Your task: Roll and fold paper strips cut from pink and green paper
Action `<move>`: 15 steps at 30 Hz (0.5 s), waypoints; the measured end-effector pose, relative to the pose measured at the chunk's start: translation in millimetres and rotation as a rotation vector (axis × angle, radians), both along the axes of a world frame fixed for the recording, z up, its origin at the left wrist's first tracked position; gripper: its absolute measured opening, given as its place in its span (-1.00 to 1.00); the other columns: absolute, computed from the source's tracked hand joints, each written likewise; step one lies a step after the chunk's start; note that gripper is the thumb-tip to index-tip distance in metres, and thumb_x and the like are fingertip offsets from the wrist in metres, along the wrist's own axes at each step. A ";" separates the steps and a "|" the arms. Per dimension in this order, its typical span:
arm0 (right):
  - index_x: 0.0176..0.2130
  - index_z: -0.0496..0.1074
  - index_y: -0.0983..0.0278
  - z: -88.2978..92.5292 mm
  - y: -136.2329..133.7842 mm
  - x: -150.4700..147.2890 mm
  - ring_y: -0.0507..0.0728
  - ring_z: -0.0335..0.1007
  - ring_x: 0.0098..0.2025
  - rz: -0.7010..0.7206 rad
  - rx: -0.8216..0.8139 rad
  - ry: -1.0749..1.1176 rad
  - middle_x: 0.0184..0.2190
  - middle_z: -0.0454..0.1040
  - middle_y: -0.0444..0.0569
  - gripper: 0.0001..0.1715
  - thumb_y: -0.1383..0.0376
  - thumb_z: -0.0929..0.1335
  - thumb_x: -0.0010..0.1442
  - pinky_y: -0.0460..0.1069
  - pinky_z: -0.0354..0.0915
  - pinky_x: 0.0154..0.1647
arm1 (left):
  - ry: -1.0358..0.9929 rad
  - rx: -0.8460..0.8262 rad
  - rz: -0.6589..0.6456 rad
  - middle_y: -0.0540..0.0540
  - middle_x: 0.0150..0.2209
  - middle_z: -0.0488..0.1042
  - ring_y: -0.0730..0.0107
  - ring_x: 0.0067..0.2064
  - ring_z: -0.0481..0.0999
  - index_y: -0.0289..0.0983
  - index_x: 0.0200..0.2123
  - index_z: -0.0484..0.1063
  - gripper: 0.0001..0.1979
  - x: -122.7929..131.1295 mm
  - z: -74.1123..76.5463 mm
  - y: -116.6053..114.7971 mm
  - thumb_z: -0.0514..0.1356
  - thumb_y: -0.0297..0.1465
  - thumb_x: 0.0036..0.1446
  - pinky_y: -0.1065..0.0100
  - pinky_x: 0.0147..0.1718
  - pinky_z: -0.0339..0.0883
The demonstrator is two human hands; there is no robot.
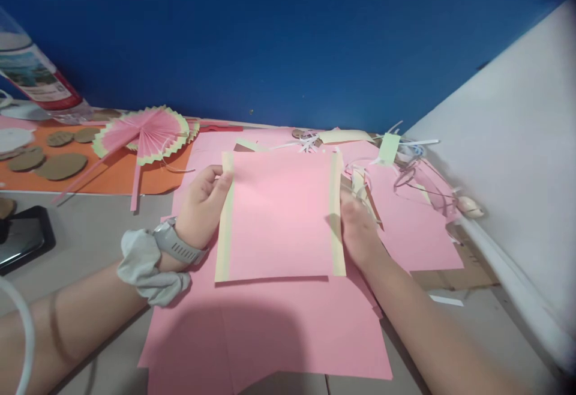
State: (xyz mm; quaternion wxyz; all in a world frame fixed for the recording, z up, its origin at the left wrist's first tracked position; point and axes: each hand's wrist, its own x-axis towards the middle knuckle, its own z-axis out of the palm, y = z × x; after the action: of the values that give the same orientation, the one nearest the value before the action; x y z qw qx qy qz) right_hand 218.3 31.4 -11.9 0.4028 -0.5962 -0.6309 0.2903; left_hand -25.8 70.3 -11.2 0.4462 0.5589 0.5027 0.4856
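Note:
A pink sheet of paper (282, 215) with pale yellow and green strips along both side edges is held up, tilted toward me. My left hand (202, 203) pinches its left edge, thumb in front and fingers curled behind. At the right edge is my right hand (360, 227), slightly blurred, its fingers partly hidden behind the sheet. Below it lie larger pink sheets (270, 329) spread on the table. A grey watch (180, 244) and a pale scrunchie (148, 269) sit on my left wrist.
Pink folded fans (144, 131) with yellow-green rims lie on orange paper (175, 173) beside cardboard discs (60, 167). A plastic bottle (40, 77) leans at far left, a black phone-like device (24, 236) nearer. Paper scraps (389, 149) and earphones (468, 206) lie right, by the white wall.

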 end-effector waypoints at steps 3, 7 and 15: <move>-0.50 0.27 0.23 -2.6 -5.5 -5.6 0.06 0.16 -0.52 0.055 -0.077 -0.008 -0.60 0.20 -0.16 -0.57 -0.03 0.25 0.18 -0.04 0.12 -0.51 | -0.009 0.023 0.017 0.10 -0.56 0.27 0.53 -0.59 0.23 -0.21 -0.30 0.28 -0.81 0.1 -0.3 2.2 0.04 -0.21 0.19 0.49 -0.62 0.14; -0.55 0.17 0.22 -7.3 -5.3 -10.4 0.02 0.03 -0.56 -0.062 -0.069 0.061 -0.62 0.09 -0.20 -0.56 0.00 0.27 0.18 -0.06 0.04 -0.54 | 0.046 0.072 -0.008 0.08 -0.54 0.21 0.51 -0.51 0.21 -0.22 -0.40 0.28 -0.78 2.6 3.6 -0.2 0.02 -0.22 0.21 0.47 -0.51 0.17; -0.51 0.17 0.22 -8.3 2.7 -10.1 0.03 0.08 -0.52 -0.142 -0.008 0.141 -0.58 0.14 -0.18 -0.56 -0.04 0.25 0.17 -0.06 0.09 -0.52 | 0.253 0.086 -0.066 0.08 -0.63 0.12 0.49 -0.57 0.11 -0.23 -0.60 0.19 -0.65 2.6 9.9 0.8 0.06 -0.23 0.19 0.42 -0.56 0.04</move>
State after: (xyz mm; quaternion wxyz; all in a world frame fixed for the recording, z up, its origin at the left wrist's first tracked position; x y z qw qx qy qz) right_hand 208.1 34.1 -20.2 0.4633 -0.6192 -0.5559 0.3048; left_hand -23.3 71.0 -1.3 0.3706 0.6504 0.5152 0.4174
